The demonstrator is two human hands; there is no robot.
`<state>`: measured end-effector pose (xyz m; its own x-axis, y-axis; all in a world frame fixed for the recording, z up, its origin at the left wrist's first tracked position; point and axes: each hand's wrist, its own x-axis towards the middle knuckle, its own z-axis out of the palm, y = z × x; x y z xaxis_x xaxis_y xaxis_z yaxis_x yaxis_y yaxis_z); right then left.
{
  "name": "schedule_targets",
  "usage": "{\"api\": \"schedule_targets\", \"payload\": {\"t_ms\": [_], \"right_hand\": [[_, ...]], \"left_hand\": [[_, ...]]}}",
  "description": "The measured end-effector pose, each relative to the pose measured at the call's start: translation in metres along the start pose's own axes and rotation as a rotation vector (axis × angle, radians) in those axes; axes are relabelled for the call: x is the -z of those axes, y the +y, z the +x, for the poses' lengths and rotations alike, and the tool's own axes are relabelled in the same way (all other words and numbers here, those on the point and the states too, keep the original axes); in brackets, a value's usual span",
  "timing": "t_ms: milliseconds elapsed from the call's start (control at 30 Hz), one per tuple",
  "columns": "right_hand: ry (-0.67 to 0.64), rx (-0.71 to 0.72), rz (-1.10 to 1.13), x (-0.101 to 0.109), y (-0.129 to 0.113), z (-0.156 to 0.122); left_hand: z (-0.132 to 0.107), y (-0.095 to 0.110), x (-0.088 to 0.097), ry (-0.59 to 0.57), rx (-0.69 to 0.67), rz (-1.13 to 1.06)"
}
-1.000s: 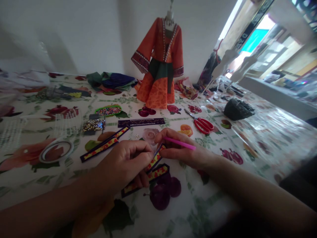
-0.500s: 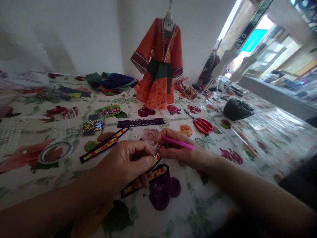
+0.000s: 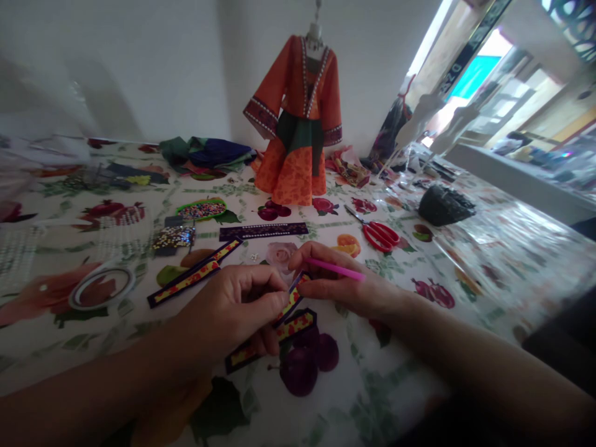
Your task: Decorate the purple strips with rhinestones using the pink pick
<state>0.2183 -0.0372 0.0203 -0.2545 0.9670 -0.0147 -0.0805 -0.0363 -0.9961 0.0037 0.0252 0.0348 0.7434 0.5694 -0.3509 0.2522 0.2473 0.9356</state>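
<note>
My left hand [image 3: 237, 310] is closed in a pinch on a narrow dark fabric strip [image 3: 292, 299] with a yellow and red pattern, held just above the table. My right hand [image 3: 342, 282] grips a thin pink stick [image 3: 336, 269] and also touches the strip's far end. A second patterned strip [image 3: 284, 332] lies on the tablecloth under my hands. Two more patterned strips [image 3: 195, 272] lie to the left.
A small orange dress on a mannequin [image 3: 298, 124] stands at the back. Red scissors [image 3: 379, 234], a dark trim strip [image 3: 263, 231], a bead tray [image 3: 202, 208], sequins [image 3: 173, 237], a tape roll [image 3: 101, 287], folded fabrics [image 3: 207, 152] and a black lump [image 3: 444, 206] lie on the fruit-print tablecloth [image 3: 465, 261].
Almost nothing differs. My hands stay on the strip, and the view has shifted very slightly.
</note>
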Motion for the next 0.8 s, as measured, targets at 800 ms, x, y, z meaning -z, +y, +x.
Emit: {"api": "schedule_targets", "payload": {"t_ms": [800], "right_hand": [[0.004,-0.037,0.085,-0.002,0.001,0.000]], "left_hand": [[-0.006,0.011,-0.002,0.059,0.024,0.023]]}}
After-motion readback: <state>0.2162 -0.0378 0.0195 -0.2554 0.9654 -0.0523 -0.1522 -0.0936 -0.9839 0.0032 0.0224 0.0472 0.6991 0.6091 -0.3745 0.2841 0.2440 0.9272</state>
